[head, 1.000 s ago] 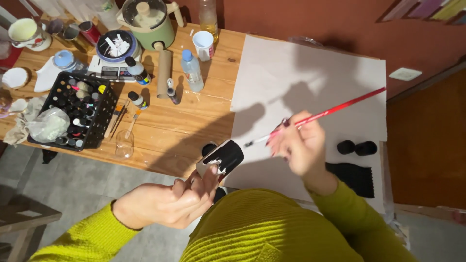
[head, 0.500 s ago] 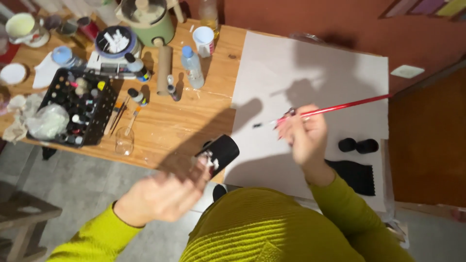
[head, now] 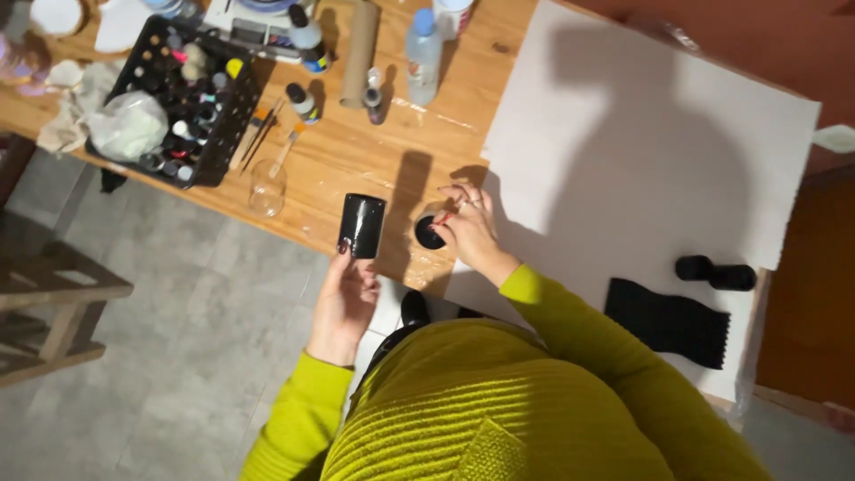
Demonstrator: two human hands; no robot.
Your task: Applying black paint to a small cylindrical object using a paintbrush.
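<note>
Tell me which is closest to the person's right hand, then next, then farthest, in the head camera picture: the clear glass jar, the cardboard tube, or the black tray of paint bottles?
From the right hand:
1. Cardboard tube, lying up the table to its left.
2. Clear glass jar, near the table's front edge, farther left.
3. Black tray of paint bottles, farthest left.

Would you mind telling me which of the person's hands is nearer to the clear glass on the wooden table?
The left. The left hand, holding a glossy black cylinder, sits just right of the clear glass near the table edge; the right hand is farther right, over a small black pot.
</note>
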